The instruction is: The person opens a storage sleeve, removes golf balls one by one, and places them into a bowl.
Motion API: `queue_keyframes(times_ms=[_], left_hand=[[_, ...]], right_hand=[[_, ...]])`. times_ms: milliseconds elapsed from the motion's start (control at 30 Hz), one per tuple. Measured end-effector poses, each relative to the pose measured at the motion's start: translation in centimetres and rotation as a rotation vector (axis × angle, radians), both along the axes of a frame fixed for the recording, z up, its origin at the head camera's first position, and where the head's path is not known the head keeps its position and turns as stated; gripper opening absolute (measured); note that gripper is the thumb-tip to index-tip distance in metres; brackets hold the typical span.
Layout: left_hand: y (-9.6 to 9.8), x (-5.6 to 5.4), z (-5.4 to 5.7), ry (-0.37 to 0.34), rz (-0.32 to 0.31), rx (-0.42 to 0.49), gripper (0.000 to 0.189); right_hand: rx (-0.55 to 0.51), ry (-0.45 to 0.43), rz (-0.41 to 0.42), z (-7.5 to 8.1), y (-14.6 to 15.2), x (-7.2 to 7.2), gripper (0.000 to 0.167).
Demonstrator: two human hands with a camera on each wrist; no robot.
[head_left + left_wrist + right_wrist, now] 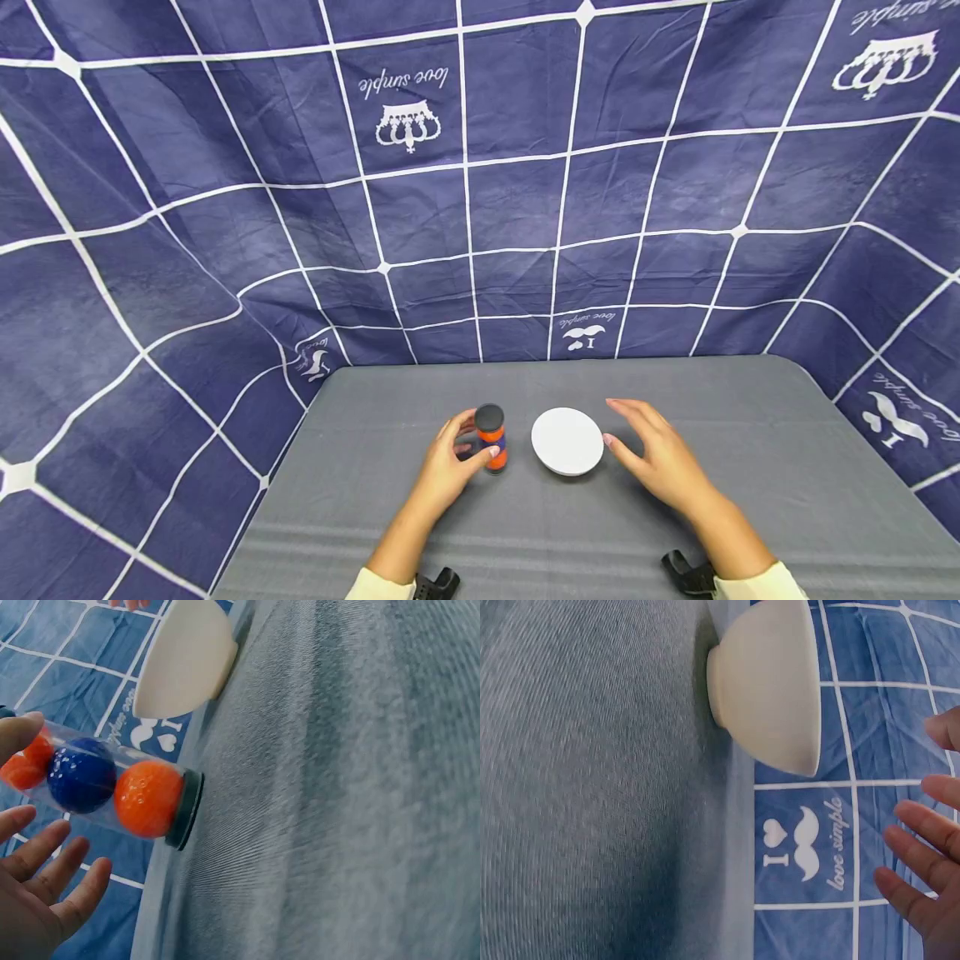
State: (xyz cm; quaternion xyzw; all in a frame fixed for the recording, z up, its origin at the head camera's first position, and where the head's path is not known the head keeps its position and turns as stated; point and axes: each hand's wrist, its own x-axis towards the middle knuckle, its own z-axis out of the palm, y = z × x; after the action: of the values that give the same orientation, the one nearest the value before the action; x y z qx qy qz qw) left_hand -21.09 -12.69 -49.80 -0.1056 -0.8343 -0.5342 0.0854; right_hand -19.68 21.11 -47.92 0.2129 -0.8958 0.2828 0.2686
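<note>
A clear tube (491,437) with dark end caps stands upright on the grey table, with orange balls (148,799) and a blue ball (81,775) inside. Around its left side is my left hand (446,471), thumb in front of the tube and fingers spread loosely. In the left wrist view those fingers (56,862) look straight and apart from the tube. To the tube's right sits a white bowl (567,440), upright on its foot. Beside the bowl's right rim hovers my right hand (667,462), fingers extended and holding nothing; the right wrist view shows a gap between fingertips and bowl (772,690).
The table (420,383) has a grey cloth with soft folds near the front. A blue curtain (510,208) with white grid lines and printed motifs hangs behind the table and along both sides. Black straps (438,583) sit at the wrists.
</note>
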Motion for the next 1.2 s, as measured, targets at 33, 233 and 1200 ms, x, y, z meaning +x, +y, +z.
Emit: queue_keyframes(times_ms=[33, 233, 1200], left_hand=[[0.1, 0.0, 0.0, -0.004, -0.002, 0.002, 0.071], [0.7, 0.0, -0.5, 0.017, 0.002, -0.019, 0.068], [2.0, 1.5, 0.6, 0.101, -0.003, -0.098, 0.051]], right_hand=[[0.001, 0.002, 0.002, 0.0, -0.1, 0.0, 0.055], [0.002, -0.017, 0.005, 0.0, -0.8, 0.1, 0.054], [0.027, 0.019, 0.127, 1.1, -4.5, 1.4, 0.049]])
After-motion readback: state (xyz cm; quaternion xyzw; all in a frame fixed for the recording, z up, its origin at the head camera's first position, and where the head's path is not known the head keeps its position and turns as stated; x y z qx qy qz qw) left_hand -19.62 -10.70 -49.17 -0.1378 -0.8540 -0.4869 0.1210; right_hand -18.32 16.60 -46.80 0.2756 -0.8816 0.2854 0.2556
